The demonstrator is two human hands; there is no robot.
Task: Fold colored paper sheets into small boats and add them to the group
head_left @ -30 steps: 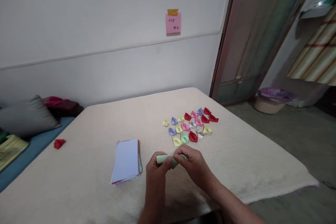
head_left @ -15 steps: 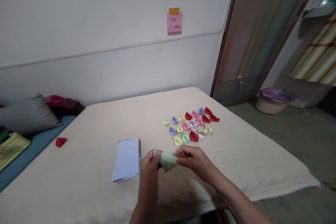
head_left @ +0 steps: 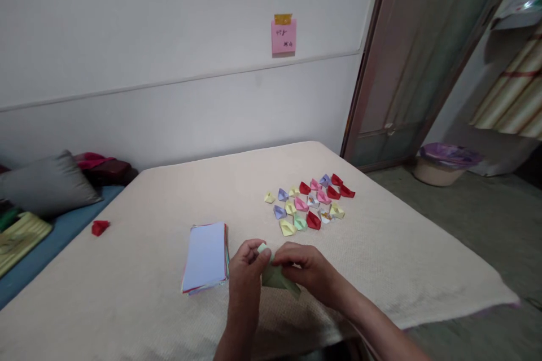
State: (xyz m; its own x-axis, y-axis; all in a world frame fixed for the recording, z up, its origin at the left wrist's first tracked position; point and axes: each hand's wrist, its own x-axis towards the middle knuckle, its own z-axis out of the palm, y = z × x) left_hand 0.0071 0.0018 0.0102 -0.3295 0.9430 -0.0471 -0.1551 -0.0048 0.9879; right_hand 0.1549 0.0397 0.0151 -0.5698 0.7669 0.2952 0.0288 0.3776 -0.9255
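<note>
Pale-green folded paper, no longer level as a moment ago but angled downward, is pinched by the left hand and the right hand above the cream bedspread; folding seems unfinished, with multicoloured paper boats ranged beyond.

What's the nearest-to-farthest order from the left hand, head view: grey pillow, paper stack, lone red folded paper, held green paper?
1. Held green paper: in the left hand.
2. Paper stack: just to its left.
3. Lone red folded paper: farther left.
4. Grey pillow: far left, beyond the red paper.
</note>
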